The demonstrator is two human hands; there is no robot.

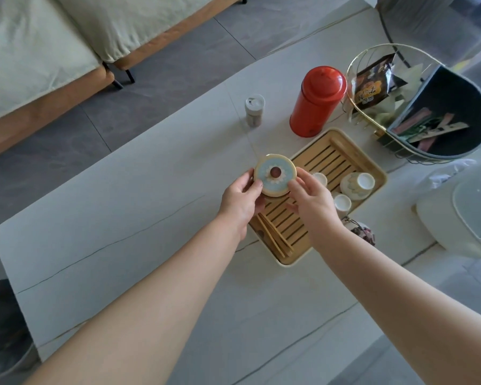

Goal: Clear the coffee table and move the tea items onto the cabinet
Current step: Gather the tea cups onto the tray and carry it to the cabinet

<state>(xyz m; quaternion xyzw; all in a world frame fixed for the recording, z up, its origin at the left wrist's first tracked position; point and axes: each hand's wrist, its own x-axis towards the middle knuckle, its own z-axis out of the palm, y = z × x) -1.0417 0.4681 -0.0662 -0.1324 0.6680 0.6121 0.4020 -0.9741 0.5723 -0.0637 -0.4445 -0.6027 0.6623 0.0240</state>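
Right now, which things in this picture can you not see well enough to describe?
Head view only:
- round lidded jar: body hidden under its lid; left hand and right hand hold its sides.
- patterned pouch: mostly behind the right forearm.
- snack packets in the wire basket: print too small to read.
- dark bin: cut by the left edge.

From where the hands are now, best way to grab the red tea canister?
Take the red tea canister round its straight cylindrical body, below the domed lid, which may lift off. It stands upright. Come from the left, open-table side: the wire basket crowds its right and the bamboo tea tray sits at its base. Both hands are now busy on the round lidded jar.
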